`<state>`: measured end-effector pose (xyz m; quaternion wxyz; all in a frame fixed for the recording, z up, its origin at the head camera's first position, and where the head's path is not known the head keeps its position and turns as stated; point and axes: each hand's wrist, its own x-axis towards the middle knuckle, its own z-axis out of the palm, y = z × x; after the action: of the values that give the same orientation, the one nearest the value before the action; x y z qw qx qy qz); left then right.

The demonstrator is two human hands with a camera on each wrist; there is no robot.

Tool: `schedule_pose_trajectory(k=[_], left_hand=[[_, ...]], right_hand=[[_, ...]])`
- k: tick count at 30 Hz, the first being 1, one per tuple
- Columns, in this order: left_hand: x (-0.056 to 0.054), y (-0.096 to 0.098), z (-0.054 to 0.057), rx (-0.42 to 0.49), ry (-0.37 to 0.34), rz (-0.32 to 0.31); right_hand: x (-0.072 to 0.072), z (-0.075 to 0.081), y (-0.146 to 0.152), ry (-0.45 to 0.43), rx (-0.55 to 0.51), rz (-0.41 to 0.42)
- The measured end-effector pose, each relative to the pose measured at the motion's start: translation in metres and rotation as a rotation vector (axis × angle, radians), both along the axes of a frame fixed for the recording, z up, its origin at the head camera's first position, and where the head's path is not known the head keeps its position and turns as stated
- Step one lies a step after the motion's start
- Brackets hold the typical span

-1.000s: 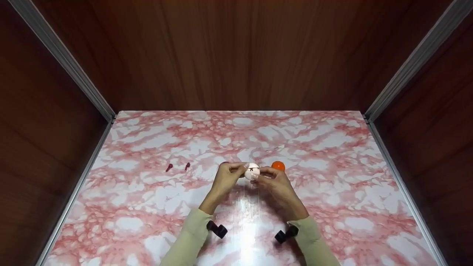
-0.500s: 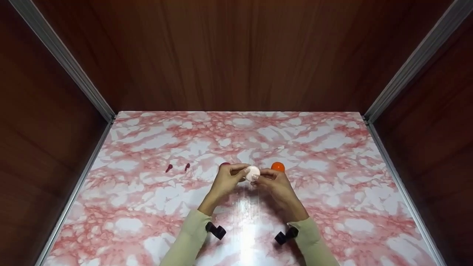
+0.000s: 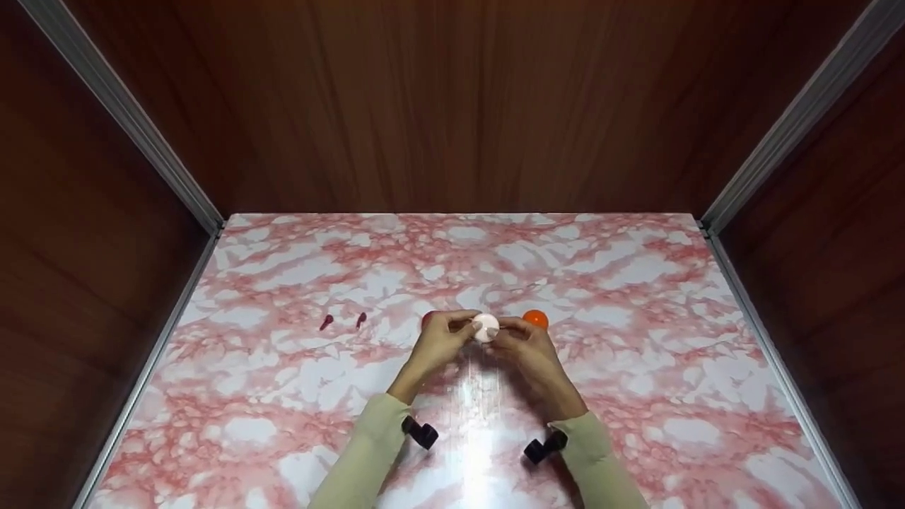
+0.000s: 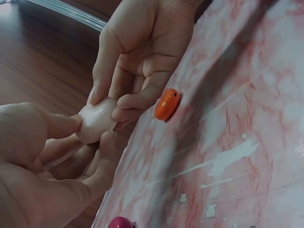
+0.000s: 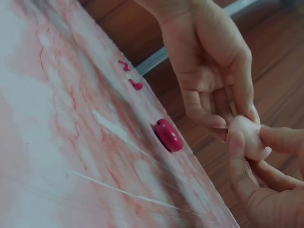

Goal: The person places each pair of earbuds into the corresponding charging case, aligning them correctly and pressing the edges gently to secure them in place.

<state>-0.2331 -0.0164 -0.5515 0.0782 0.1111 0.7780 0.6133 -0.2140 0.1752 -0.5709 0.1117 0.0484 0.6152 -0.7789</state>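
A smooth, pale pink-white earbud case [image 3: 486, 328] is held up between both hands above the middle of the table. My left hand [image 3: 437, 346] pinches its left side between thumb and fingers. On the opposite side my right hand [image 3: 532, 351] grips it the same way, as the left wrist view also shows with the case [image 4: 97, 121] between the fingertips. An orange earbud case [image 3: 535, 319] lies just beyond my right hand. Partly hidden behind my left hand is a magenta earbud case [image 5: 168, 135]. The underside of the held case is out of sight.
Two magenta earbuds [image 3: 327, 322] lie apart from each other on the left of the pink-and-white marbled table [image 3: 601, 396]. Dark wood panels [image 3: 452, 106] with metal edge strips enclose the back and both sides.
A dark slit and small mark on the held case showed one second ago; now a plain round face shows. Both hands keep their hold, almost in place. The other things have not moved.
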Motion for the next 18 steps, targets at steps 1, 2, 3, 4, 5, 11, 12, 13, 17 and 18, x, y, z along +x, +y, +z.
schedule_pose_trajectory(k=[1,2,3,4,5,11,12,13,17,18], left_hand=[[-0.002,0.001,-0.001,-0.025,0.005,0.016],[-0.004,0.002,-0.002,-0.043,0.009,0.032],[-0.005,0.003,-0.003,-0.06,0.009,0.048],[-0.007,0.004,-0.004,-0.078,0.014,0.065],[-0.009,0.004,-0.005,-0.094,0.024,0.079],[-0.015,0.009,-0.013,-0.209,0.127,0.165],[-0.016,0.01,-0.015,-0.221,0.136,0.174],[-0.016,0.011,-0.016,-0.225,0.139,0.176],[-0.017,0.016,-0.02,-0.212,0.123,0.155],[-0.017,0.017,-0.02,-0.206,0.12,0.145]], right_hand=[[-0.002,-0.001,-0.001,-0.007,0.006,-0.012],[-0.003,-0.001,-0.002,-0.01,0.009,-0.023],[-0.005,-0.002,-0.003,-0.016,0.012,-0.032],[-0.007,-0.002,-0.004,-0.02,0.011,-0.04],[-0.009,-0.003,-0.005,-0.023,0.012,-0.048],[-0.018,-0.006,-0.014,-0.035,0.027,-0.086],[-0.019,-0.007,-0.015,-0.037,0.031,-0.093],[-0.02,-0.007,-0.016,-0.038,0.038,-0.101],[-0.025,-0.012,-0.019,-0.047,0.077,-0.141],[-0.026,-0.013,-0.019,-0.049,0.088,-0.15]])
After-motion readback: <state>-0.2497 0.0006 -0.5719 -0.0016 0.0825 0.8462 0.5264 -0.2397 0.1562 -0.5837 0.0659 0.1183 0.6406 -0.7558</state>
